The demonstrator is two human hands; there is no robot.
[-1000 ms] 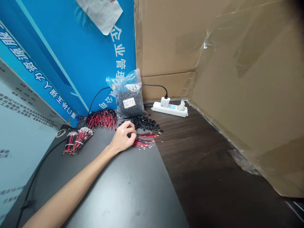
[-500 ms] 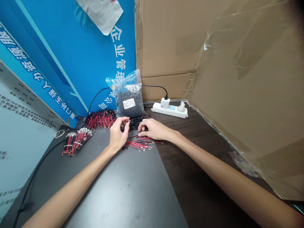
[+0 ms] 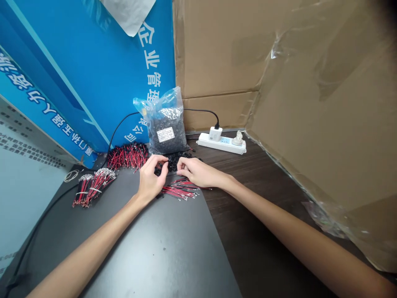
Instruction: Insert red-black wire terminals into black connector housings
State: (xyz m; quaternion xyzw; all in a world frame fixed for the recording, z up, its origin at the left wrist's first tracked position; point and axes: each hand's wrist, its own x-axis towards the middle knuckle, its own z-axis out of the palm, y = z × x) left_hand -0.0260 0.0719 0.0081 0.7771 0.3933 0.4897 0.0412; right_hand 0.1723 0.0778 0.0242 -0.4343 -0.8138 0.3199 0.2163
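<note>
My left hand [image 3: 151, 177] is closed in a loose pinch beside a heap of small black plastic pieces [image 3: 177, 159]; anything between its fingertips is too small to name. On the heap's other side, my right hand [image 3: 198, 171] has its thumb and fingers drawn together, and what they hold, if anything, cannot be made out. A gap separates the two hands. Just below them lie loose red and black wires [image 3: 180, 192] with bare metal ends. Behind the heap stands a clear plastic bag [image 3: 167, 138] full of dark small parts, with a white label.
Left of the bag is a pile of red-black wires [image 3: 127, 157]. Two tied wire bundles [image 3: 98, 184] lie nearer, beside a coiled white cord [image 3: 72, 176]. A white power strip [image 3: 214, 144] with plugs stands right. Cardboard [image 3: 217, 49] and blue panels [image 3: 93, 62] wall the back.
The right hand has shifted slightly left, its fingers drawing closer together. My left hand stays about where it was in its pinch. The whole view has turned a little.
</note>
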